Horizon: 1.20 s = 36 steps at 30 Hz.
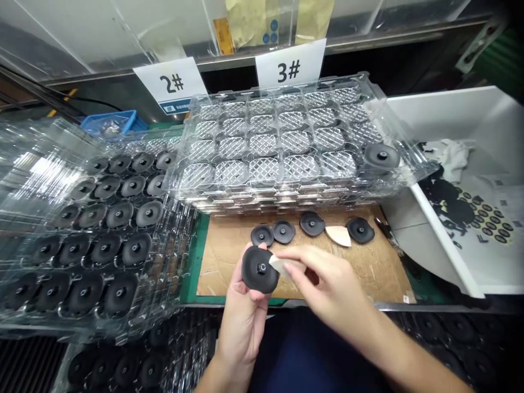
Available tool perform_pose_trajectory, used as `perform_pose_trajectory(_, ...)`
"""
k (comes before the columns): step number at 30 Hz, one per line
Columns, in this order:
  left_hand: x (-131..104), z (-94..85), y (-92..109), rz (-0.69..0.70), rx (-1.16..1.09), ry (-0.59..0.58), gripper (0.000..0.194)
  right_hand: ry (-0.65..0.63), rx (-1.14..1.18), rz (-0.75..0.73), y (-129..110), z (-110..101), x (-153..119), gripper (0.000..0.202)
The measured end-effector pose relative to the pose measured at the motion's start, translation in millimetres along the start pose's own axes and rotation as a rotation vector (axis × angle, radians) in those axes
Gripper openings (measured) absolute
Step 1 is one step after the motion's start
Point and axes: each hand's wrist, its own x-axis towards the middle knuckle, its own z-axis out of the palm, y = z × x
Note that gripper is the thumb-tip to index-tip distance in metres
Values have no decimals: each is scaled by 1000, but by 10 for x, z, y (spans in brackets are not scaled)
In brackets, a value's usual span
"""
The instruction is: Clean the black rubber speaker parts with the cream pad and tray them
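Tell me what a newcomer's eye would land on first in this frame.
Probably the black disc in the left hand, just below the centre, with the right hand holding a pale pad at its right edge. Next, the stack of transparent trays behind them, with a lone disc at its near right corner. The bold 2# sign and 3# sign stand out near the top.

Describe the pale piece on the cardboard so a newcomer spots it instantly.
Find the cardboard in front of the stacked clear trays. Near its far edge is a row of black discs. Between the two rightmost sits the cream wedge, the row's only pale piece.
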Motion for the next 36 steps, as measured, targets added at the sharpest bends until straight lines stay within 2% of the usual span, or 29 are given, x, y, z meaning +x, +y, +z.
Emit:
perform_pose_trajectory(1, -3, 1, 7, -11, -2, -7, 59, 0, -11, -29, -17, -6, 6, 22)
perform_pose_trajectory(3, -7, 0, 20, -50, -8, -22, 60, -100, 34, -76, -24, -28, 30, 24)
perform_pose_trajectory(5, -4, -3, 27, -48, -11, -20, 58, -150, 81, -31, 47, -50, 66, 21)
perform_pose_trajectory(9, 24, -1, 22, -13, -44, 5, 56, 62, 0, 202, 437, 26, 26, 18)
perform_pose_trajectory(10, 31, 2, 21, -16, -57, 2, 58, 74, -13, 226, 555, 84, -28, 19)
perform_pose_trajectory(13, 42, 16, 20, -27, -83, -2, 59, -10, -20, 234, 843, 283, -239, 18)
perform_pose_trajectory(15, 41, 26, 23, -44, -89, 1, 59, -56, -21, 236, 914, 343, -335, 16)
perform_pose_trajectory(17, 36, 37, 26, -63, -79, -5, 60, -61, -17, 249, 840, 288, -339, 17)
perform_pose_trajectory(20, 25, 55, 26, -57, -44, -29, 58, 18, 18, 225, 501, 70, -200, 21)
perform_pose_trajectory(23, 11, 59, 16, -35, -5, -30, 59, 45, 33, 22, 122, -90, -29, 23)
perform_pose_trajectory(25, 6, 49, 13, -65, 11, -27, 62, -37, -6, -48, -28, -106, 47, 23)
perform_pose_trajectory(27, 13, 35, 23, -84, 15, -30, 61, -114, -39, -59, -83, -82, 80, 22)
perform_pose_trajectory(30, 37, 27, 77, -44, 17, -18, 59, -154, -22, -77, -58, -57, 43, 22)
perform_pose_trajectory(31, 43, 32, 103, -23, 16, -8, 59, -217, 12, -60, -37, -63, 13, 21)
perform_pose_trajectory(33, 44, 50, 154, 19, 7, 9, 63, -368, 97, 49, 12, -95, -57, 19)
perform_pose_trajectory(34, 39, 62, 172, 39, 3, 12, 64, -395, 129, 121, 34, -115, -86, 19)
perform_pose_trajectory(35, 30, 75, 183, 53, 2, 12, 64, -363, 142, 179, 47, -136, -106, 18)
perform_pose_trajectory(36, 18, 86, 185, 55, 6, 6, 63, -273, 138, 215, 49, -153, -114, 18)
